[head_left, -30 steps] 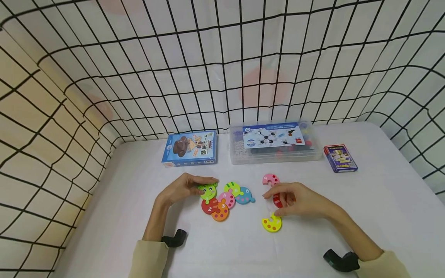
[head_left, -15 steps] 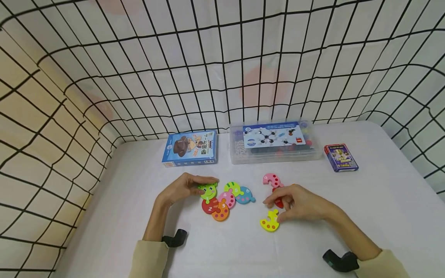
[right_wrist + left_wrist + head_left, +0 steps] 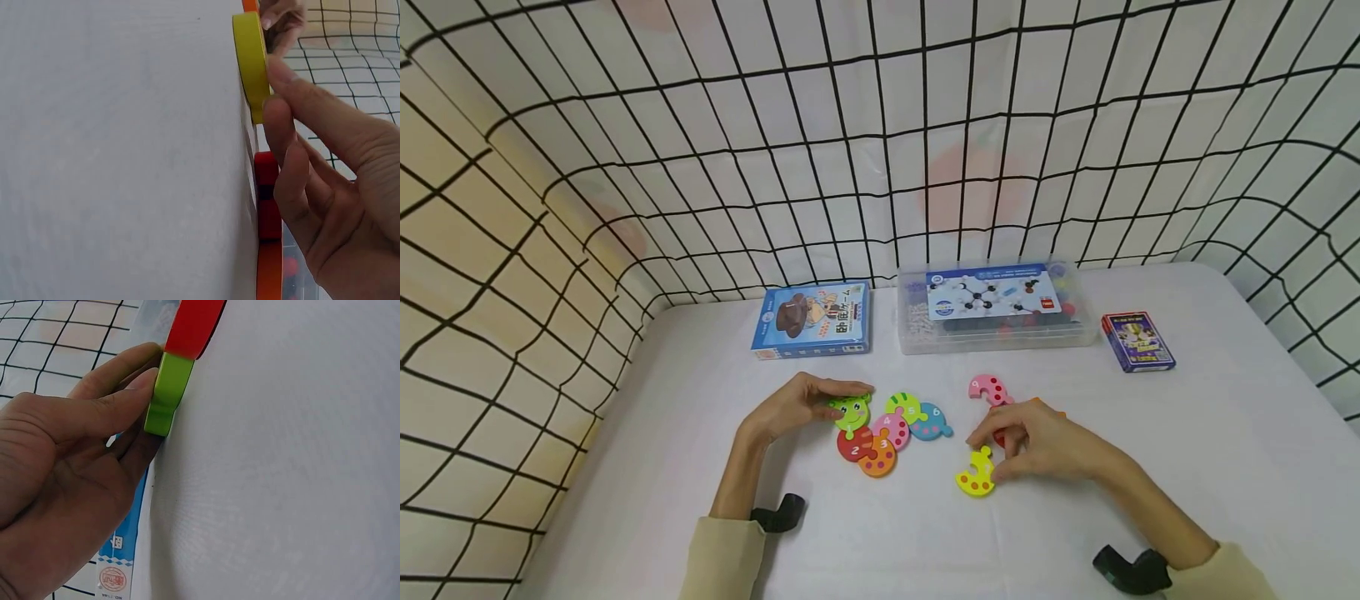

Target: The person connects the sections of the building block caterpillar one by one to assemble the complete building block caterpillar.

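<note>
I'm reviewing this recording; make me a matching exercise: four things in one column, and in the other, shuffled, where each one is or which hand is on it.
Things
1. yellow piece
2. smiling green piece
3. clear plastic case
4. small box

Places, head view
A. middle of the back row, right of the blue box
B. held by the left hand
C. far right of the back row
D. between thumb and index finger of the right hand

Pairs: 1-D, 2-B, 3-A, 4-C
</note>
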`<state>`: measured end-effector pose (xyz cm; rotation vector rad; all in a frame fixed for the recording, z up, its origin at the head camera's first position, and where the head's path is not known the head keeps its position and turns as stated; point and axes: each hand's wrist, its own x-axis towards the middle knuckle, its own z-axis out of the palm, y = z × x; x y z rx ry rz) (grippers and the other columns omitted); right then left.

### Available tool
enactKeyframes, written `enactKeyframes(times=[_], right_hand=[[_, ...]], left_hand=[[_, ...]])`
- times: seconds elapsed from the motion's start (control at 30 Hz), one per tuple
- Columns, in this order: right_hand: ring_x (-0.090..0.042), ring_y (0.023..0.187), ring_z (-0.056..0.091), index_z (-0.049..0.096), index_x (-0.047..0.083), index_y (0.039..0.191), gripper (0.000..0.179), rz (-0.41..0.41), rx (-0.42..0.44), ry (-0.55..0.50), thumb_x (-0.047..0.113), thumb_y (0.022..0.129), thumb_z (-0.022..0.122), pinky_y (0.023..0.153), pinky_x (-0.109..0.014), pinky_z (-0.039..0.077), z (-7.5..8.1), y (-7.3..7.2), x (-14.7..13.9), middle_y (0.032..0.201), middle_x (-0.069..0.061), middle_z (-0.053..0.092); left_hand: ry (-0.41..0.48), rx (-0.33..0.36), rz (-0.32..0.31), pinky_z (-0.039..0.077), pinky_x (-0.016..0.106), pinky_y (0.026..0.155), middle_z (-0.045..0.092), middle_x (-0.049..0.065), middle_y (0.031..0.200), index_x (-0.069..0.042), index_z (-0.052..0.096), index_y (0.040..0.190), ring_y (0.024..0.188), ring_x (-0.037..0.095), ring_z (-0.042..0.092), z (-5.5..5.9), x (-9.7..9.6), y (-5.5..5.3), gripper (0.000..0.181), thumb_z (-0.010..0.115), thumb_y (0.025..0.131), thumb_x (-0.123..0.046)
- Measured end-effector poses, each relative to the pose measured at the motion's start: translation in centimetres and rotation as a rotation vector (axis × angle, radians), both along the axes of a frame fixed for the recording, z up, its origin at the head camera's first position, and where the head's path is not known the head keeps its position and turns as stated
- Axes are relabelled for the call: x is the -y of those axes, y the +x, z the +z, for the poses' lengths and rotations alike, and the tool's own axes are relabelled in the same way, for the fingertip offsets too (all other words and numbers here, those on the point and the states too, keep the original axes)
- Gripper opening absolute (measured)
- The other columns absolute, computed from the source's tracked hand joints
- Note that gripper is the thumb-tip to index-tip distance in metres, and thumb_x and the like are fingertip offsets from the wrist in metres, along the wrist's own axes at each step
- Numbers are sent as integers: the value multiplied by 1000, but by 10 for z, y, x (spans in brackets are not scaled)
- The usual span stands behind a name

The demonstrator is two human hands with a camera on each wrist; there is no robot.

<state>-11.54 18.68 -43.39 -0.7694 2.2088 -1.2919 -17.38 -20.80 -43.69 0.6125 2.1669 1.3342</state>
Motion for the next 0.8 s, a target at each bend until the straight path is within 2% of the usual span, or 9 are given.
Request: enactKeyframes(times=[0.2, 0.3, 0.43, 0.5, 0.67, 0.8], right_hand=[[-7, 71, 65, 78, 11, 113, 36, -17, -52, 13, 19, 79, 90, 67, -19, 55, 0, 4, 7, 112, -6, 71], [-5, 75, 65, 79, 11, 110, 40, -15, -120, 48, 25, 75, 93, 70, -20, 55, 2, 8, 14, 109, -2, 70], [-5, 81, 59, 80, 14, 108, 41, -34, -208, 116, 30, 74, 94, 67, -19, 52, 4, 14, 21, 107, 4, 68], [-7, 84, 59, 80, 14, 109, 39, -40, -208, 117, 28, 75, 93, 66, -18, 53, 4, 15, 23, 109, 4, 68], [-12, 93, 61, 79, 13, 112, 36, -38, -146, 81, 21, 78, 91, 67, -20, 57, 3, 14, 23, 118, 0, 66], [-13, 95, 60, 79, 14, 115, 40, -42, -114, 89, 24, 78, 91, 67, -19, 56, 3, 14, 24, 120, 1, 64]], left_hand=[[1, -5, -13, 43, 50, 120, 65, 6, 145, -13, 66, 140, 147, 29, 50, -1, 0, 0, 47, 63, 96, 6], [-1, -10, -20, 41, 51, 121, 65, 6, 145, -12, 66, 140, 148, 29, 49, -2, 0, 0, 48, 62, 96, 6], [-5, -7, -14, 41, 51, 121, 65, 5, 145, -14, 66, 140, 148, 29, 49, -2, 0, -1, 48, 62, 96, 6], [-5, -5, -8, 41, 51, 121, 65, 5, 145, -14, 67, 139, 147, 28, 50, -2, 0, -1, 48, 63, 96, 6], [-3, 4, 1, 42, 51, 121, 65, 5, 145, -14, 67, 139, 147, 28, 51, -1, 0, -1, 47, 63, 96, 5], [-7, 2, -1, 41, 52, 121, 65, 5, 145, -14, 67, 139, 147, 29, 50, -1, 0, -1, 47, 62, 96, 6]])
